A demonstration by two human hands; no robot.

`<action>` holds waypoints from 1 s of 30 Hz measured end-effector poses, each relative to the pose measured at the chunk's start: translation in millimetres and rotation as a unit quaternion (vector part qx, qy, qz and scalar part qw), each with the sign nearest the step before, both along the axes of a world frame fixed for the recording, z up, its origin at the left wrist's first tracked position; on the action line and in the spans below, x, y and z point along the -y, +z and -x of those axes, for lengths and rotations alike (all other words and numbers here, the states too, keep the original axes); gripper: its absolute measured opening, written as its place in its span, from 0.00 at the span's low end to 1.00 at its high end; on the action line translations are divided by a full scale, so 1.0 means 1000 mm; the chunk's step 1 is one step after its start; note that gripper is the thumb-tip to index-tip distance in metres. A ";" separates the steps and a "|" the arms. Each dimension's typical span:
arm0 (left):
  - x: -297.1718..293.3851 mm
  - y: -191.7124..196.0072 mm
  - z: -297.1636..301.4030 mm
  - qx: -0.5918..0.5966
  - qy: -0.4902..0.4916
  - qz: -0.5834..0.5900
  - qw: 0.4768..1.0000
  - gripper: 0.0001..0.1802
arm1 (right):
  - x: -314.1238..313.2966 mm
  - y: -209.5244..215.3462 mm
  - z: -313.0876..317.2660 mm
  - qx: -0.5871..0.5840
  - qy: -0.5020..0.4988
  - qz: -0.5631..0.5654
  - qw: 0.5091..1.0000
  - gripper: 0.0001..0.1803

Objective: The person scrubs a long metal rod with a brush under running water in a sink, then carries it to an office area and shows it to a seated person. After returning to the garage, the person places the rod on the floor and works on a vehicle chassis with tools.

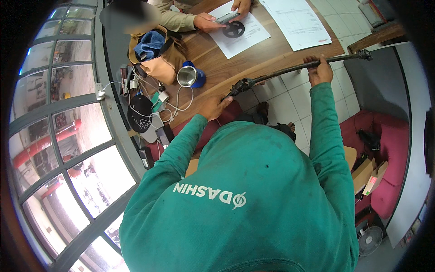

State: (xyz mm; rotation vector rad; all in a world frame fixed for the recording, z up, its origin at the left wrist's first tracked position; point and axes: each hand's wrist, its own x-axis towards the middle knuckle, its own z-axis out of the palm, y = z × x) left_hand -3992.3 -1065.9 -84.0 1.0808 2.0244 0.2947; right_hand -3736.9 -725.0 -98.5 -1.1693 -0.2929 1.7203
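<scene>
A wood-topped surface spreads from 10 to 1 o'clock, and a long dark metal shaft runs slantwise across its near edge from close to the centre out toward 2 o'clock, past the surface and above the pale tiled floor. Both hands are on it: the left hand, near 12 o'clock, pinches its near end, some fingers hidden, while the right hand, at 2 o'clock, curls around the bar from beneath. On the surface, 2 sets of printed papers lie between 12 and 1 o'clock; above the left set, another person's hands hold a phone. At 11 o'clock stand a blue mug, its metal-lined mouth showing, and a tan bag with blue cloth on top. White cables tangle beside a black cap at 10 o'clock. Gridded windows fill the 9 o'clock side; opposite, at 3 o'clock, a red sofa bears an opened cardboard box, and a fan sits at 4 o'clock.
</scene>
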 end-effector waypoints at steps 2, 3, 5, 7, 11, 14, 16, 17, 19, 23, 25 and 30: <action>-0.004 0.006 0.005 0.023 -0.003 -0.002 1.000 0.38 | -0.001 -0.002 -0.001 -0.009 0.000 0.008 1.000 0.14; -0.005 0.011 0.006 0.035 -0.004 -0.003 0.999 0.38 | -0.001 -0.003 -0.001 -0.012 0.001 0.012 1.000 0.14; -0.013 0.034 0.009 0.049 -0.011 0.044 0.998 0.39 | -0.004 -0.006 -0.003 -0.023 0.003 0.021 1.000 0.13; -0.013 0.034 0.013 0.082 0.003 0.077 0.994 0.39 | -0.005 -0.012 -0.005 -0.041 0.004 0.029 0.999 0.13; 0.001 0.017 0.019 0.144 0.054 0.121 0.981 0.38 | 0.006 0.000 0.003 -0.066 0.009 0.007 0.998 0.13; -0.018 0.041 0.012 0.144 0.030 0.142 0.979 0.37 | -0.006 -0.024 -0.006 -0.113 0.019 -0.047 0.992 0.14; -0.018 0.042 0.017 0.150 0.025 0.131 0.980 0.37 | 0.004 -0.004 0.002 -0.102 -0.011 -0.012 0.995 0.16; -0.004 0.021 0.022 0.160 0.031 0.116 0.980 0.37 | 0.007 0.001 0.008 -0.089 -0.014 0.008 0.996 0.16; -0.002 0.014 0.020 0.158 0.021 0.086 0.983 0.36 | 0.006 0.006 0.013 -0.056 -0.026 0.028 0.998 0.17; 0.011 -0.017 0.019 0.058 -0.015 0.002 0.998 0.36 | 0.004 -0.001 0.022 -0.031 -0.026 0.029 0.999 0.17; 0.020 -0.032 0.018 0.017 -0.027 -0.023 0.999 0.36 | 0.007 -0.004 0.022 -0.022 -0.020 0.020 0.999 0.16; -0.017 0.029 0.005 -0.014 -0.007 -0.034 0.999 0.38 | 0.005 0.003 0.021 -0.002 -0.056 0.048 0.997 0.14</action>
